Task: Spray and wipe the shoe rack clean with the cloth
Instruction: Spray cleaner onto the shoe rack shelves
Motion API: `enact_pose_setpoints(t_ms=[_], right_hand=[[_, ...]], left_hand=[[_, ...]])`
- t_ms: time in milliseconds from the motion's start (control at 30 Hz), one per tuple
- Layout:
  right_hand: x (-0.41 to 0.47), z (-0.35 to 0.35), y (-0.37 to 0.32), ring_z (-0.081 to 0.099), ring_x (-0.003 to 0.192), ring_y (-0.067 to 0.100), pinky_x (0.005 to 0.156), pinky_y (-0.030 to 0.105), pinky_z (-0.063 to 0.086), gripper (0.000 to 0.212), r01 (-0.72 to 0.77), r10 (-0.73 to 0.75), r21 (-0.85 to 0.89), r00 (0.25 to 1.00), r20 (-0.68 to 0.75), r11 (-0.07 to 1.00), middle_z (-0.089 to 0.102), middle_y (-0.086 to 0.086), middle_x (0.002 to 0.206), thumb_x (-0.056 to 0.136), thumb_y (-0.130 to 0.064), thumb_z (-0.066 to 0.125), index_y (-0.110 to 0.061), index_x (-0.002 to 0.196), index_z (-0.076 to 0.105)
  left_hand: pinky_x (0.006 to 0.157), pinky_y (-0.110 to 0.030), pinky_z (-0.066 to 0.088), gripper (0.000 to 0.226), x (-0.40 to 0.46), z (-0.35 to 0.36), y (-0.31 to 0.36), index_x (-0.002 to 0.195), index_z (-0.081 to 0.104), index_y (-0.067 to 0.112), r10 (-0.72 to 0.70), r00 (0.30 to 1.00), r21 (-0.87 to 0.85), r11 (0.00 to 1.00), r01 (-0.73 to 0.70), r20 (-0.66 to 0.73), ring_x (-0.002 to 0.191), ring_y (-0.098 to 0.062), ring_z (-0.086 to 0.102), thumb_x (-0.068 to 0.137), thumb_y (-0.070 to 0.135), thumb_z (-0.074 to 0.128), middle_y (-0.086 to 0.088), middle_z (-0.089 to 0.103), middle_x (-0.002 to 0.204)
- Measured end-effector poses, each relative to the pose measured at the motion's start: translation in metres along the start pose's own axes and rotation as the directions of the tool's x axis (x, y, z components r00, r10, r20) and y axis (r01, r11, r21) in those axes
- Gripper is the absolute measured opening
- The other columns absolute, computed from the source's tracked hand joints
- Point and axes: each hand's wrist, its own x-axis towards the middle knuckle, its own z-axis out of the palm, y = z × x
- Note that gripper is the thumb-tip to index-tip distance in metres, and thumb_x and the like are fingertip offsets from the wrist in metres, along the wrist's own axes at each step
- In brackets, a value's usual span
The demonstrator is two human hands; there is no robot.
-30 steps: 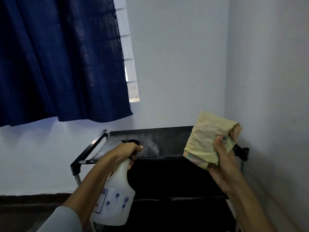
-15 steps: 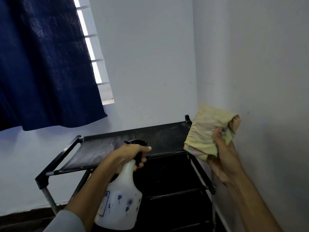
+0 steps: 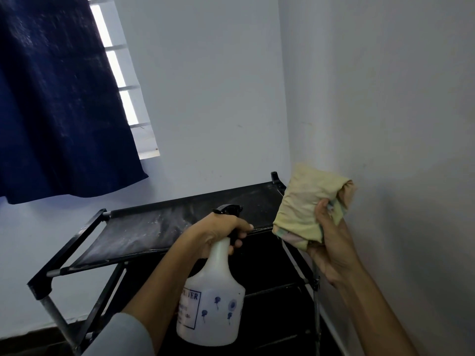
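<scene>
A black shoe rack (image 3: 144,232) stands in the corner of the room, its dusty top shelf speckled with pale spots. My left hand (image 3: 216,231) grips the neck and trigger of a white spray bottle (image 3: 212,301) with blue flower prints, held in front of the rack's top shelf with its black nozzle pointing right. My right hand (image 3: 331,242) holds a folded yellowish cloth (image 3: 305,204) raised above the rack's right end, close to the side wall. Lower shelves of the rack lie in dark shadow.
A dark blue curtain (image 3: 59,98) hangs over a barred window (image 3: 123,80) at the upper left. White walls meet in a corner just behind the rack's right end. A dark skirting strip (image 3: 30,340) runs along the floor at the left.
The view has swung right, so the rack and curtain sit further left. The bottle has shifted slightly right along the top shelf. The cloth stays raised in my right hand.
</scene>
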Motion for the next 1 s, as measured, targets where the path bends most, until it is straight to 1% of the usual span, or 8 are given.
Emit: enact_pose_setpoints(t_ms=[67, 200, 433, 533, 667, 767, 867, 1000], right_hand=[[-0.002, 0.001, 0.003, 0.062, 0.113, 0.028, 0.088, 0.065, 0.043, 0.038, 0.008, -0.008, -0.01, 1.0, 0.006, 1.0, 0.071, -0.007, 0.107, 0.073, -0.043, 0.063, -0.033, 0.11, 0.06], [-0.003, 0.001, 0.012, 0.066, 0.106, 0.022, 0.084, 0.059, 0.048, 0.067, 0.016, -0.016, 0.0, 1.0, -0.005, 1.0, 0.07, -0.003, 0.112, 0.047, -0.057, 0.084, -0.034, 0.106, 0.065], [-0.012, -0.004, 0.019, 0.068, 0.102, 0.021, 0.07, 0.048, 0.058, 0.049, -0.022, 0.023, 0.025, 0.999, -0.024, 0.999, 0.067, -0.001, 0.117, 0.069, -0.041, 0.061, -0.03, 0.116, 0.057], [-0.02, -0.005, 0.028, 0.065, 0.106, 0.024, 0.072, 0.048, 0.057, 0.059, -0.052, 0.053, 0.014, 0.997, -0.052, 0.999, 0.064, 0.002, 0.123, 0.067, -0.044, 0.069, -0.027, 0.122, 0.056], [-0.033, -0.017, 0.046, 0.061, 0.113, 0.028, 0.084, 0.068, 0.044, 0.097, -0.172, 0.172, 0.041, 0.985, 0.002, 0.984, 0.063, 0.001, 0.127, 0.04, -0.052, 0.092, -0.029, 0.127, 0.056], [-0.048, -0.025, 0.065, 0.061, 0.115, 0.027, 0.094, 0.065, 0.04, 0.108, -0.28, 0.28, 0.018, 0.96, 0.007, 0.96, 0.062, -0.001, 0.128, 0.033, -0.053, 0.093, -0.032, 0.131, 0.052], [-0.065, -0.027, 0.086, 0.064, 0.109, 0.027, 0.09, 0.059, 0.046, 0.099, -0.381, 0.378, -0.042, 0.924, -0.058, 0.924, 0.067, -0.004, 0.121, 0.04, -0.052, 0.089, -0.032, 0.13, 0.053], [-0.079, -0.019, 0.112, 0.059, 0.112, 0.034, 0.087, 0.065, 0.046, 0.072, -0.5, 0.495, -0.01, 0.859, -0.13, 0.866, 0.064, 0.002, 0.122, 0.056, -0.042, 0.079, -0.033, 0.123, 0.056]], left_hand=[[0.038, -0.018, 0.035, 0.023, 0.002, 0.002, 0.002, 0.067, 0.051, 0.011, 0.038, 0.999, -0.008, 0.999, -0.038, -0.018, 0.047, -0.012, 0.043, 0.084, 0.019, 0.063, -0.001, 0.048, 0.056], [0.04, -0.021, 0.033, 0.024, 0.01, 0.002, 0.004, 0.067, 0.047, 0.012, 0.058, 0.99, -0.023, 0.998, -0.061, -0.126, 0.041, -0.014, 0.038, 0.082, 0.017, 0.065, -0.003, 0.041, 0.055], [0.041, -0.022, 0.035, 0.034, 0.003, -0.02, -0.019, 0.058, 0.047, 0.01, 0.091, 0.984, -0.066, 0.993, -0.102, -0.154, 0.047, -0.015, 0.042, 0.082, 0.024, 0.067, -0.006, 0.045, 0.057], [0.04, -0.021, 0.035, 0.033, -0.008, -0.036, -0.036, 0.059, 0.048, 0.01, 0.114, 0.979, -0.072, 0.989, -0.127, -0.169, 0.049, -0.015, 0.043, 0.082, 0.024, 0.067, -0.006, 0.046, 0.057], [0.042, -0.022, 0.035, 0.027, -0.027, -0.065, -0.068, 0.062, 0.052, 0.011, 0.088, 0.979, -0.043, 0.994, -0.097, -0.181, 0.051, -0.013, 0.045, 0.082, 0.023, 0.067, -0.003, 0.049, 0.056], [0.049, -0.025, 0.037, 0.022, -0.037, -0.093, -0.11, 0.065, 0.057, 0.012, 0.029, 0.977, -0.029, 0.999, -0.036, -0.212, 0.057, -0.015, 0.051, 0.082, 0.019, 0.067, -0.004, 0.054, 0.06], [0.058, -0.029, 0.042, 0.009, -0.044, -0.12, -0.16, 0.074, 0.061, 0.012, -0.048, 0.967, -0.067, 0.997, 0.032, -0.252, 0.061, -0.016, 0.059, 0.083, 0.01, 0.064, -0.007, 0.063, 0.068], [0.048, -0.026, 0.047, 0.021, -0.052, -0.145, -0.223, 0.087, 0.061, 0.0, -0.101, 0.925, -0.25, 0.968, 0.007, -0.366, 0.08, -0.026, 0.061, 0.08, -0.015, 0.049, -0.016, 0.069, 0.087]])
